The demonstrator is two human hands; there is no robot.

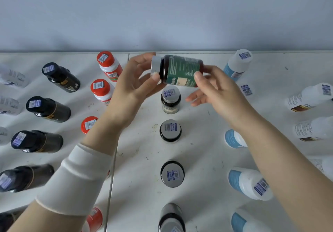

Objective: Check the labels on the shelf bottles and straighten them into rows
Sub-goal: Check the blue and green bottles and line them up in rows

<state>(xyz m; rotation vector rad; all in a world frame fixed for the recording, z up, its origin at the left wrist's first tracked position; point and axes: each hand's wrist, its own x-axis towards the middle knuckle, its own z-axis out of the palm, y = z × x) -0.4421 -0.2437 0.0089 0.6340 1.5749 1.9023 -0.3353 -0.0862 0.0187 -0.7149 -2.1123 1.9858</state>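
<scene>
1. Head view: the green-labelled bottle [181, 71] is held sideways above the shelf [207, 132], cap pointing left. The left hand [133, 84] pinches the cap and the right hand [214, 87] grips the base.
2. The grey-capped bottles [170, 99] stand directly beneath, in a row running near. The red-capped bottles [102, 89] crowd the left side.

bare lane of shelf [142, 150] between red-capped bottles [102, 89] and grey-lidded jars [170, 130]; wall [162, 15] behind

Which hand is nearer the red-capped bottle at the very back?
Left. The left hand sits just right of that red-capped bottle; the right hand is farther right, across the held dark bottle.
</scene>
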